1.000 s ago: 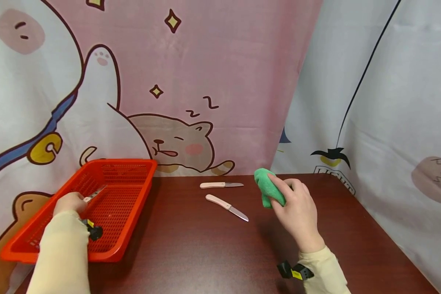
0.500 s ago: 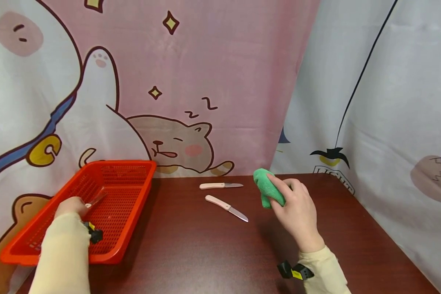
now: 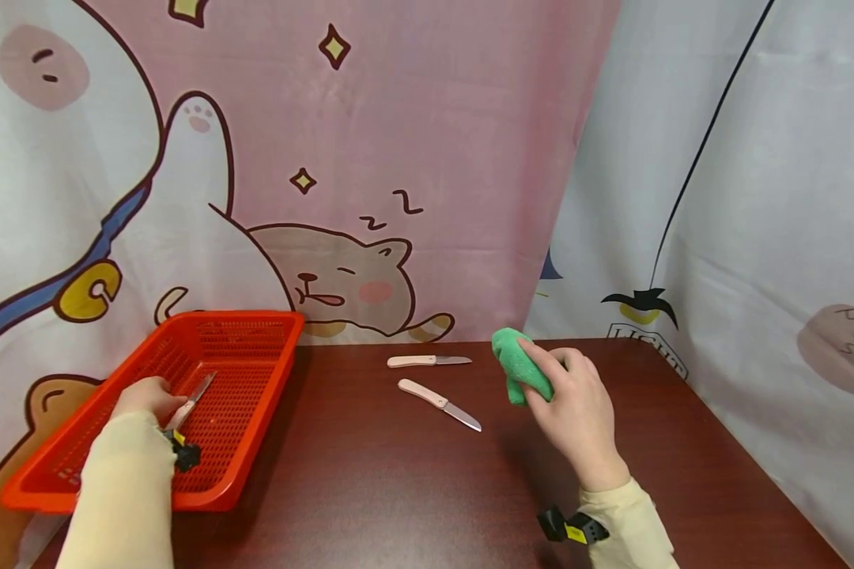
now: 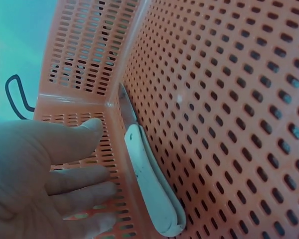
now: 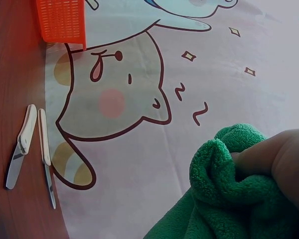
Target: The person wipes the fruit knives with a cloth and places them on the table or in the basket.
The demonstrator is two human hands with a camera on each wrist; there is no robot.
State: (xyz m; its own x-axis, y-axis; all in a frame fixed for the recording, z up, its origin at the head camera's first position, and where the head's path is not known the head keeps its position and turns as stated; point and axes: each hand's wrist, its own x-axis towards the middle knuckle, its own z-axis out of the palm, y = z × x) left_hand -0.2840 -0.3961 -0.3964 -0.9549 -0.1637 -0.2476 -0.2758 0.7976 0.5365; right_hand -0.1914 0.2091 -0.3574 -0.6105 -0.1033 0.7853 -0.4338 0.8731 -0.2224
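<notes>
My left hand (image 3: 145, 397) is inside the red plastic basket (image 3: 262, 431) at the left of the head view. Close to its fingers lies a folding knife (image 4: 152, 184) with a pale handle and its blade out, resting on the basket's perforated floor. In the left wrist view the fingers are spread apart and a gap separates them from the handle. At the right, my right hand (image 3: 576, 411) pinches a crumpled green cloth (image 3: 518, 365) above the table. Two similar folding knives, a far one (image 3: 427, 361) and a nearer one (image 3: 440, 403), lie on the tabletop with blades out.
The dark brown wooden table (image 3: 370, 490) spans the front. Behind it hangs a pink and white curtain (image 3: 470, 197) with cartoon animals, and another white curtain (image 3: 776, 237) borders the right side. The basket's raised walls surround the left hand.
The knife in the basket has left my left hand's grip and lies on the basket floor, its blade turned to point farther away. The right hand and green cloth stay in place.
</notes>
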